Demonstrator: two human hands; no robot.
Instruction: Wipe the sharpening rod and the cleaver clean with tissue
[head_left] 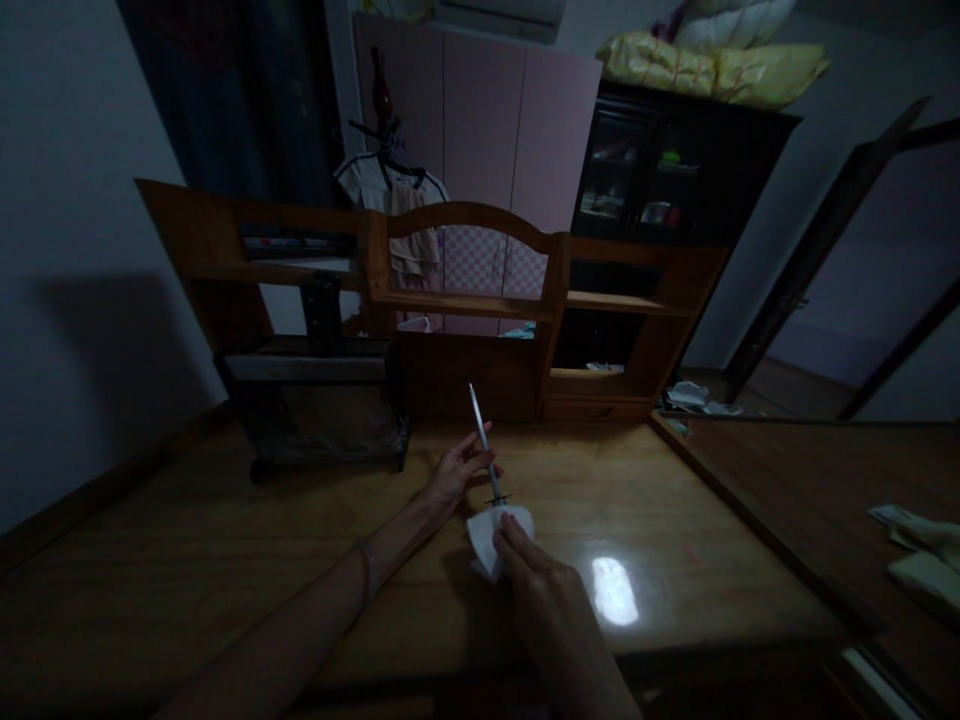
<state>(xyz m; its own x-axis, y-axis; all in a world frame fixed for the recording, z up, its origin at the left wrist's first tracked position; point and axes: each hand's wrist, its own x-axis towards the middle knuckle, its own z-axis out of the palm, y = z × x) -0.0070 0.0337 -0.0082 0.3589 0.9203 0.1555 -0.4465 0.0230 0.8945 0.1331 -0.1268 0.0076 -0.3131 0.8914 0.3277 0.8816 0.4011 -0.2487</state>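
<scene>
Above the tabletop [592,480], toward its near edge, the left hand [454,473] pinches a slim sword [478,412] midway; the right hand [544,580] clasps a white cloth [486,535] at its lower end, probably wiping; further strokes would need steady support.

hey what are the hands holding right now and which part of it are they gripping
A slim sword-like object: left hand on the blade, beyond the crossguard; right hand holding a white cloth or tissue at the other end, which is hidden.
</scene>
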